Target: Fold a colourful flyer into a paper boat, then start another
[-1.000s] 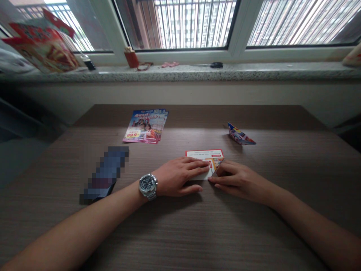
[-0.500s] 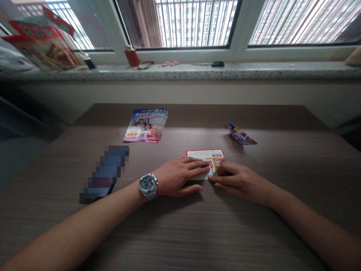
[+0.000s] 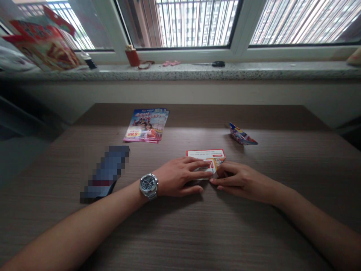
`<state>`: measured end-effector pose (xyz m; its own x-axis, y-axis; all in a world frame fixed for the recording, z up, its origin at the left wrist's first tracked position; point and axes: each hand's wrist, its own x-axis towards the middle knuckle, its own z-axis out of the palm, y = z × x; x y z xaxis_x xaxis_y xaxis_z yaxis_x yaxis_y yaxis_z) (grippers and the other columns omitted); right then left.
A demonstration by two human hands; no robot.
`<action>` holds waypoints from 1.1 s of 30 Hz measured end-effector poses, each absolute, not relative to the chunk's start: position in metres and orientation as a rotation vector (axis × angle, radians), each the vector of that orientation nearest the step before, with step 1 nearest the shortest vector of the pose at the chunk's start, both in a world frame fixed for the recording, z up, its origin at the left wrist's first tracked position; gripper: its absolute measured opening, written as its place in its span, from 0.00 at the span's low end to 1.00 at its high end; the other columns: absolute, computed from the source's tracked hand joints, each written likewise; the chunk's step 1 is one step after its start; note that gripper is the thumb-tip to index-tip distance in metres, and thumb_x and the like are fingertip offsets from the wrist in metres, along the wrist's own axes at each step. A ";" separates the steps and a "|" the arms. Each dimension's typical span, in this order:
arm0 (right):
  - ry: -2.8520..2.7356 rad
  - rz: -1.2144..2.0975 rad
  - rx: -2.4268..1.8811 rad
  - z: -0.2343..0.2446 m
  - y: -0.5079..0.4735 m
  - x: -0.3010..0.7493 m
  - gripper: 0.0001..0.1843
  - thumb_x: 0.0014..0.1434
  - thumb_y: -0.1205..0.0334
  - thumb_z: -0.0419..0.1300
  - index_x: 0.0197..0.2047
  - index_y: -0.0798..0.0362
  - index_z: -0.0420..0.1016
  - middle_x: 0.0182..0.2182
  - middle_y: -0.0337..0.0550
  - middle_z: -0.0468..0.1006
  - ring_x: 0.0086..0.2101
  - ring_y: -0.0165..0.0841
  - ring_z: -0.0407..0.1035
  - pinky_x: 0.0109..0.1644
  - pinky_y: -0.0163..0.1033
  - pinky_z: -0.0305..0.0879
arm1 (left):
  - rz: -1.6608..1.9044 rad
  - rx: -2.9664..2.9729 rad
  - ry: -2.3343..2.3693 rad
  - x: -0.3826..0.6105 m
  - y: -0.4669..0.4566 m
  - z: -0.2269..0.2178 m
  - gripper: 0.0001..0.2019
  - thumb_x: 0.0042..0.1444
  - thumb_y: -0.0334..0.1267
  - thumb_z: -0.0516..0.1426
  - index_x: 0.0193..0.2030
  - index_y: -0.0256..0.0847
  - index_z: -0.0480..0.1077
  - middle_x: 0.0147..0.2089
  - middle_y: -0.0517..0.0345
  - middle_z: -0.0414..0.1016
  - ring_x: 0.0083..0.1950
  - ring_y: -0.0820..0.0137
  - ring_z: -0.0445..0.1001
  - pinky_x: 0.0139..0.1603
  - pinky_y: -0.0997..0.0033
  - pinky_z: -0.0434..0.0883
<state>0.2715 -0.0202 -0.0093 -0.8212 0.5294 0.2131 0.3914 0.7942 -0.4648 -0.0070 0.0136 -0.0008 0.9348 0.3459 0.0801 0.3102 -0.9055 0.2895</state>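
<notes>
A folded printed flyer [image 3: 204, 153], white with a red border and a yellow panel, lies on the table in front of me. Across its left and middle part rests my left hand [image 3: 180, 177], flat with fingers spread, a metal watch on its wrist. My right hand [image 3: 239, 178] pinches the flyer's right lower corner, its fingertips bent against the paper. Both hands hide much of the lower half of the sheet. Behind the right hand sits a folded paper boat [image 3: 241, 136], blue and multicoloured.
A fanned stack of colourful flyers [image 3: 146, 126] lies at the back left of the wooden table [image 3: 175, 233]. A dark pixelated flat object [image 3: 105, 173] lies beside my left forearm. On the sill are a snack bag [image 3: 50, 49], a red container [image 3: 132, 57] and a dark-handled tool [image 3: 217, 64].
The left fingertips have slid slightly right along the flyer. My right fingers have curled a little more at the corner, covering more of it. The other things stay put.
</notes>
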 end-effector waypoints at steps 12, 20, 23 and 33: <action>-2.239 0.448 -1.190 -0.021 -0.016 0.279 0.04 0.67 0.62 0.60 0.43 0.52 0.75 0.35 0.43 0.73 0.34 0.33 0.70 0.37 0.38 0.67 | 0.188 2.825 0.421 -0.011 0.015 0.002 0.22 0.69 0.52 0.51 0.67 0.53 0.65 0.75 0.53 0.53 0.70 0.53 0.61 0.68 0.48 0.63; -2.209 0.435 -1.278 -0.027 -0.014 0.268 0.05 0.66 0.62 0.60 0.36 0.51 0.72 0.33 0.41 0.70 0.32 0.33 0.67 0.35 0.38 0.62 | 0.193 2.801 0.465 -0.009 0.014 0.002 0.22 0.68 0.52 0.52 0.66 0.54 0.66 0.75 0.53 0.53 0.68 0.53 0.63 0.67 0.46 0.65; -2.194 0.447 -1.303 -0.028 -0.012 0.266 0.05 0.65 0.62 0.60 0.35 0.51 0.72 0.33 0.41 0.70 0.32 0.33 0.66 0.35 0.38 0.61 | 0.195 2.797 0.470 -0.008 0.014 0.002 0.22 0.68 0.52 0.53 0.66 0.54 0.67 0.75 0.54 0.53 0.67 0.53 0.63 0.67 0.47 0.65; -2.066 0.372 -1.495 -0.026 0.005 0.283 0.08 0.63 0.62 0.62 0.31 0.51 0.70 0.31 0.41 0.72 0.31 0.35 0.67 0.35 0.40 0.61 | 0.209 2.780 0.483 -0.008 0.014 0.003 0.22 0.67 0.52 0.54 0.66 0.54 0.67 0.75 0.54 0.53 0.67 0.53 0.63 0.68 0.48 0.65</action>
